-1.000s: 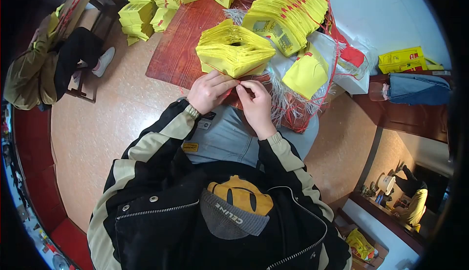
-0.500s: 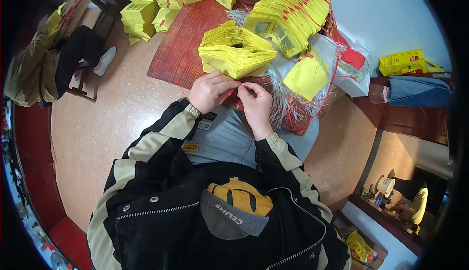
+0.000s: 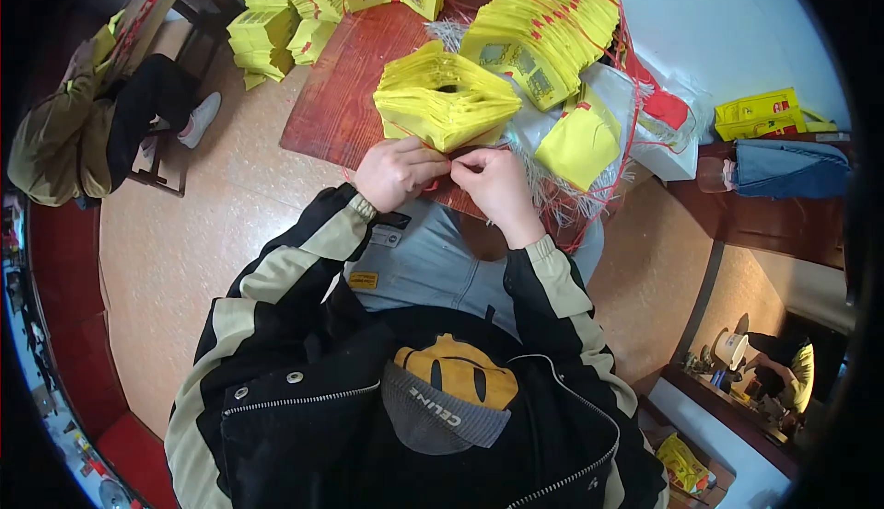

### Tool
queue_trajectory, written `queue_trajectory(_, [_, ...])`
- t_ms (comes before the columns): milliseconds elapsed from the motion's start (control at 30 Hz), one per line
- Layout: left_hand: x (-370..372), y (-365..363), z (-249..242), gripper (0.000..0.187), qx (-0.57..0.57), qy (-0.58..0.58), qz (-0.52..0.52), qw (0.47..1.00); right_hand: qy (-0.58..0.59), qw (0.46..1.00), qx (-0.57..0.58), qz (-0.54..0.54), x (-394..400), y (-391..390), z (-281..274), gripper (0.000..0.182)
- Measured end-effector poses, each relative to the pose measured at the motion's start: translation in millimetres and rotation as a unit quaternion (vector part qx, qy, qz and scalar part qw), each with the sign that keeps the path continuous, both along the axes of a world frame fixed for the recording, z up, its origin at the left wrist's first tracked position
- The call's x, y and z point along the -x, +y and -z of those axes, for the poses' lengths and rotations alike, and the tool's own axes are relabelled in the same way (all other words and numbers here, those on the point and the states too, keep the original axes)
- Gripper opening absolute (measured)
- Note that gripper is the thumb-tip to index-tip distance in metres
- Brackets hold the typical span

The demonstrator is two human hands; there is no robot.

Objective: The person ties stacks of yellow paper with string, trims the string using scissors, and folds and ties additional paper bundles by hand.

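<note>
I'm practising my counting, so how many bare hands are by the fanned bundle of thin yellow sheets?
2: the bare left hand is at the near edge of the fanned yellow bundle, and the bare right hand is beside it.

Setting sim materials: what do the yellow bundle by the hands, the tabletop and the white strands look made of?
Yellow bundle: likely paper or thin card, mostly matte; many thin stacked edges, crisp folds.
Tabletop: wood or wood-look laminate, reddish, slight sheen; streaky grain.
White strands: thread or plastic fibre, can't tell which; fine, tangled, fringe-like.
</note>
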State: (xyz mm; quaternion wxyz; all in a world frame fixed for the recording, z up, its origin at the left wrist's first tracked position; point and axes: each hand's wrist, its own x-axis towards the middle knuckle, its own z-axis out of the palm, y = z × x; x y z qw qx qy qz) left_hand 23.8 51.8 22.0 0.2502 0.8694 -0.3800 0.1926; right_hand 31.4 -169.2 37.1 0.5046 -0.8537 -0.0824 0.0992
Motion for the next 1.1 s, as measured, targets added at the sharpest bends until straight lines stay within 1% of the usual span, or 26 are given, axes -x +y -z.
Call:
queue_trajectory(33, [-1.1,-0.3,-0.4,0.034,0.003,-0.002,0.007,1.0,-0.006,1.0,-0.001,0.0,-4.6,-2.2,-2.3,0.023])
queue_trajectory(100, [-1.4,-1.1,0.0,0.034,0.006,-0.004,0.002,1.0,0.048,0.998,0.008,-0.03,-8.2,-5.5,-3.4,0.024])
queue_trajectory(133, [-2.3,-1.2,-0.1,0.033,0.008,-0.003,0.002,1.0,0.048,0.998,0.008,-0.032,-11.3,-6.0,-2.5,0.024])
queue_trajectory(233, [-1.1,-0.2,4.5,0.032,0.015,0.009,0.003,1.0,0.153,0.986,-0.058,-0.033,-12.8,-8.6,5.8,0.025])
queue_trajectory(333, [-0.9,-2.0,5.8,0.028,0.031,0.02,-0.002,0.999,0.169,0.983,-0.055,-0.052,-7.0,-5.4,12.0,0.025])
queue_trajectory(367, [-2.0,-2.7,5.4,0.026,0.04,0.027,-0.008,0.999,0.168,0.983,-0.054,-0.052,-5.1,-2.8,13.8,0.025])
queue_trajectory(433, [-4.5,-4.0,3.2,0.024,0.051,0.026,-0.008,0.998,0.163,0.982,-0.099,-0.013,0.5,2.5,15.7,0.024])
queue_trajectory(500, [-4.3,-3.5,4.2,0.022,0.061,0.027,-0.009,0.998,0.174,0.979,-0.104,-0.004,3.7,2.6,18.0,0.025])
queue_trajectory(567, [-4.2,-2.0,6.5,0.022,0.055,0.025,-0.013,0.998,0.155,0.974,-0.165,0.009,6.4,2.4,22.0,0.027])
queue_trajectory(600, [-4.6,-1.6,5.2,0.022,0.056,0.025,-0.012,0.998,0.155,0.974,-0.165,0.01,7.4,2.7,20.7,0.027])
queue_trajectory(667, [-5.2,-1.4,3.0,0.019,0.055,0.023,-0.026,0.998,0.176,0.961,-0.21,0.028,9.0,2.3,18.3,0.029])
queue_trajectory(800, [-6.1,0.8,5.8,0.018,0.052,0.027,-0.018,0.998,0.177,0.959,-0.218,0.024,6.6,1.5,16.7,0.027])
queue_trajectory(900, [-6.2,2.1,7.4,0.018,0.05,0.021,-0.011,0.998,0.162,0.969,-0.186,0.036,7.8,6.3,11.4,0.024])
queue_trajectory(967, [-6.8,2.8,9.0,0.019,0.043,0.021,-0.009,0.999,0.123,0.977,-0.164,0.066,7.7,9.4,14.2,0.02])
queue_trajectory(1000, [-7.3,1.8,7.8,0.019,0.043,0.021,-0.008,0.999,0.123,0.977,-0.164,0.067,7.8,9.6,15.4,0.02])
queue_trajectory(1067, [-6.4,1.6,5.7,0.02,0.045,0.026,-0.012,0.999,0.073,0.974,-0.194,0.088,8.9,10.9,18.1,0.019])
queue_trajectory(1100, [-5.3,2.4,6.7,0.02,0.044,0.027,-0.015,0.999,0.074,0.974,-0.194,0.086,8.9,10.5,19.4,0.019])
